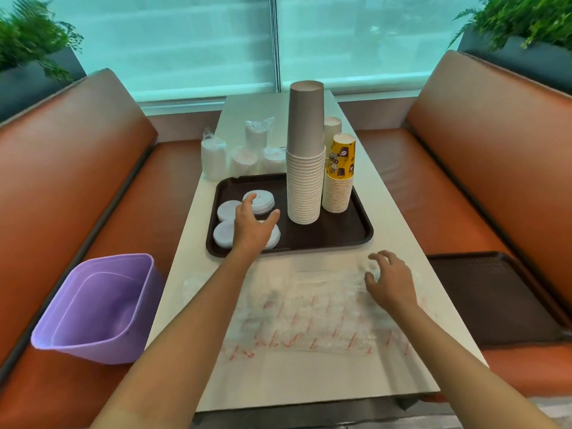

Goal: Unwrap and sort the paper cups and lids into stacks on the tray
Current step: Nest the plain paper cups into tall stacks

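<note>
Around the brown tray [356, 239], taken as the landmark, everything else finds its place. Just nearer the person than the tray lies a flat, clear plastic wrapper [309, 308] with red print, its long axis running across the table [399, 224]. On the tray's right half stand a tall stack of grey-brown paper cups [305, 168] and a shorter yellow-printed stack [339, 181] beside it, touching or nearly so. On its left half sit low stacks of white lids [227, 209]. Beyond its far left edge wait wrapped lid packs [238, 154].

The left hand [252, 230] hovers over the lids, fingers spread, holding nothing. The right hand [388, 278] is at the wrapper's right end, fingers loosely bent; whether it touches the plastic I cannot tell. Being nearer, it seems likelier to clear the wrapper.
</note>
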The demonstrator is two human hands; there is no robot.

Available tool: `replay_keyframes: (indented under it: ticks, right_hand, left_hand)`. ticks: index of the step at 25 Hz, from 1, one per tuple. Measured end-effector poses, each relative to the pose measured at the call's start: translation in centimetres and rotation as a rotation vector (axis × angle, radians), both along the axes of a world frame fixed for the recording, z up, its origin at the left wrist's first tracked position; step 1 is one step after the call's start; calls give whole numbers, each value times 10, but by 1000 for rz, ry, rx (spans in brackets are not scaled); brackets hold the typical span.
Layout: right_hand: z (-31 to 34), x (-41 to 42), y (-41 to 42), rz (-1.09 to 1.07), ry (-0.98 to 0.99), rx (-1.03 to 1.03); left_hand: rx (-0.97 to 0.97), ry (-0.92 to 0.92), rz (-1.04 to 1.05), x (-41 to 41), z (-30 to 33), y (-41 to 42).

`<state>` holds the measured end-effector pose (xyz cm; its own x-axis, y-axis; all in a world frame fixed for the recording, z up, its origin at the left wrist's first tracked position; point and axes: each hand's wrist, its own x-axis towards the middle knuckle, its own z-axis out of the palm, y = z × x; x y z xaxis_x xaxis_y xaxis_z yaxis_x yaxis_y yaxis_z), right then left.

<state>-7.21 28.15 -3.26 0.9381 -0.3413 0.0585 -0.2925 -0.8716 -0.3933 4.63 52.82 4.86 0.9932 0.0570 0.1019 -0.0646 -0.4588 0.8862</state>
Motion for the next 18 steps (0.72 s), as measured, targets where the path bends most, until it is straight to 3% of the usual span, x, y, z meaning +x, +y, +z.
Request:
replay_keyframes:
  ticks: [6, 11, 14, 18]
  right_hand:
    - [4, 41, -8, 67, 41, -150]
    - [-8, 73, -18, 349, 89, -125]
    - [-21, 75, -25, 376, 62, -103]
    - [-26, 77, -29, 403, 145, -70]
  left_hand:
    - [-14, 115, -117, 70, 20, -62]
    - [-133, 57, -80, 104, 9, -92]
    - [-146, 39, 1, 100, -2, -102]
    - [-128, 23, -45, 75, -5, -121]
